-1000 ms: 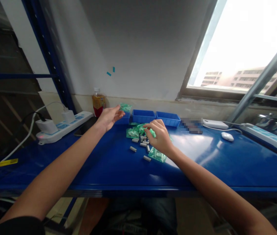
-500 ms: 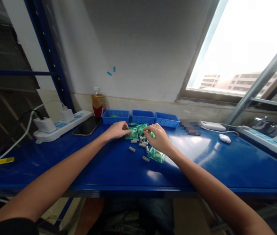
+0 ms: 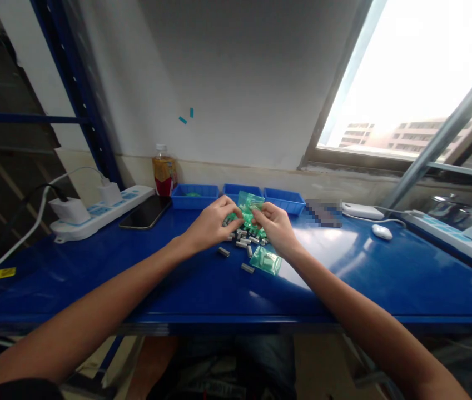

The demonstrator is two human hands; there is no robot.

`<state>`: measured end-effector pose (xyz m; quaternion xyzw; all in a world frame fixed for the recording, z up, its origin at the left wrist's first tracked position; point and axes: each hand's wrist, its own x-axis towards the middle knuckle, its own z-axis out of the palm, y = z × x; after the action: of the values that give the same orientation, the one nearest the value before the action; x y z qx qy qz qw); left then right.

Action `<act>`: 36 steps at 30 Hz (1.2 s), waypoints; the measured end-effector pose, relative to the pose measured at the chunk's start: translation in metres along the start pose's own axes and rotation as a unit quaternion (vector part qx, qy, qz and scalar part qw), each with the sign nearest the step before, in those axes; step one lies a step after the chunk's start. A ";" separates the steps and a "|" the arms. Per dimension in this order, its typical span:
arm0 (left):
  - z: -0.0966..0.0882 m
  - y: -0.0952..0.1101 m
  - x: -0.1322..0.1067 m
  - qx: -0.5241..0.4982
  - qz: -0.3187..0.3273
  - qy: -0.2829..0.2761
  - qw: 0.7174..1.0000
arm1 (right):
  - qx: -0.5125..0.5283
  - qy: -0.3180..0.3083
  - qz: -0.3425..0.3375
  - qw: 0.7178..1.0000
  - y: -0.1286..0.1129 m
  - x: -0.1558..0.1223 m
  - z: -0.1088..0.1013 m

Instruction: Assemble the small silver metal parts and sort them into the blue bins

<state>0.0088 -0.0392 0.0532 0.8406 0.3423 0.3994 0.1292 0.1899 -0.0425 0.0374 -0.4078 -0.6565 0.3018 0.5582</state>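
In the head view my right hand pinches a small green plastic bag, which stands upright over the pile. My left hand is at the bag's left side, thumb and fingertips closed together; what they hold, if anything, is hidden. Below the hands lie several short silver metal pieces, some partly covered. One metal piece lies apart to the left and another nearer the front. A second green bag, with pieces visible inside, lies flat just below my right hand.
Three blue trays stand along the wall: left tray with something green inside, middle tray, right tray. A drink bottle, phone and power strip are left. A white earphone case and another power strip are right.
My left hand has moved right, in toward the pile and my right hand. A green bag now stands raised in my right hand's pinch. The view has shifted slightly.
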 end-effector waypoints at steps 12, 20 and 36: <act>0.000 -0.012 0.005 -0.092 -0.136 0.109 0.980 | -0.229 0.048 -0.210 0.949 0.004 -0.005 0.002; 0.005 -0.005 -0.003 0.118 0.132 0.061 0.982 | 0.049 -0.032 0.093 0.994 -0.005 -0.004 0.008; -0.016 -0.025 0.027 -0.405 -0.411 0.169 0.799 | -0.306 -0.014 -0.286 0.908 0.013 0.002 -0.007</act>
<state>-0.0035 -0.0040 0.0672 0.4112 0.4791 0.5468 0.5499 0.1989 -0.0349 0.0280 -0.3492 -0.8127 -0.0809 0.4594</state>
